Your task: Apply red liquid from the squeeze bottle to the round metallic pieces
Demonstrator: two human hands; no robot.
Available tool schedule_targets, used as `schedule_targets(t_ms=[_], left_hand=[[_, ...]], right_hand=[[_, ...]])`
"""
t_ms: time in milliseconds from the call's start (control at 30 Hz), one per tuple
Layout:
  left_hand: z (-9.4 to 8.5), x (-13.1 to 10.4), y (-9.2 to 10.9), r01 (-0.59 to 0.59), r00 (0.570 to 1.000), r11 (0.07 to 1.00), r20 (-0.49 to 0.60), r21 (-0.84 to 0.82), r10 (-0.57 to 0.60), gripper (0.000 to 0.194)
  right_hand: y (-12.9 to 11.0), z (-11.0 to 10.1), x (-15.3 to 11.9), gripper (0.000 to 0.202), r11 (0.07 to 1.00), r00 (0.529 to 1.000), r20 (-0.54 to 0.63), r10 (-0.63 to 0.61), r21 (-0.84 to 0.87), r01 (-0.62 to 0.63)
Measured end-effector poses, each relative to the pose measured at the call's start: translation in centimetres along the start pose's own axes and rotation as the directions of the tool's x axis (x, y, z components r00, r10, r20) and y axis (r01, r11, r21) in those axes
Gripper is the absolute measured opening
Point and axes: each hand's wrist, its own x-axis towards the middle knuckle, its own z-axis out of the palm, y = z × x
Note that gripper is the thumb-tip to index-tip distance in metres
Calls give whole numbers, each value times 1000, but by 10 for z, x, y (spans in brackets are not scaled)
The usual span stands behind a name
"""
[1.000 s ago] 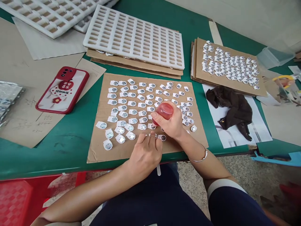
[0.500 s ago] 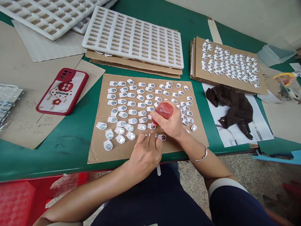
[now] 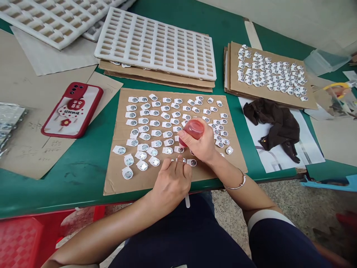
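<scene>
My right hand [image 3: 205,143] is wrapped round a translucent red squeeze bottle [image 3: 194,129], held upside down over a sheet of cardboard [image 3: 114,178]. Just below the bottle lies a small white tab with a round metallic disc [image 3: 180,149]; whether the nozzle touches it I cannot tell. Several rows of similar tabs [image 3: 141,165] cover the sheet. My left hand [image 3: 173,182] is closed beside the front tabs, fingertips close to the disc under the bottle. From its underside sticks out the end of a flat white stick [image 3: 187,201]; the rest is hidden in the hand.
Behind the sheet, a white slotted foam tray [image 3: 156,41] rests on stacked cardboard. At right stand a cardboard stack with more tabs [image 3: 284,97] and a dark cloth [image 3: 279,123] on paper. A phone in a red case [image 3: 73,111] lies at left, near a plastic bag [image 3: 9,123].
The whole view has shifted slightly. Both hands stay nearly in place; the bottle sits marginally higher over the disc, which shows a little more clearly.
</scene>
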Motion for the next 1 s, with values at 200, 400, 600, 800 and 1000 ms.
schedule_targets(t_ms=[200, 400, 600, 800, 1000], left_hand=[[1, 0, 0, 8, 1000, 1000, -19, -5, -8, 25], [1, -1, 0, -7, 1000, 1000, -2, -20, 7, 23], [1, -1, -2, -22, 1000, 1000, -3, -20, 22, 23], [0, 0, -4, -40, 999, 998, 15, -43, 40, 23], [-1, -2, -10, -7, 998, 991, 60, -131, 15, 22]], right_hand=[[0, 0, 0, 30, 1000, 1000, -7, 4, 1, -4], [2, 1, 0, 27, 1000, 999, -30, -10, 22, 11], [5, 0, 1, 27, 1000, 1000, -24, -1, 25, 2], [5, -1, 2, 29, 999, 999, -48, 4, 35, -3], [7, -3, 2, 28, 1000, 999, -33, -12, 17, 13]])
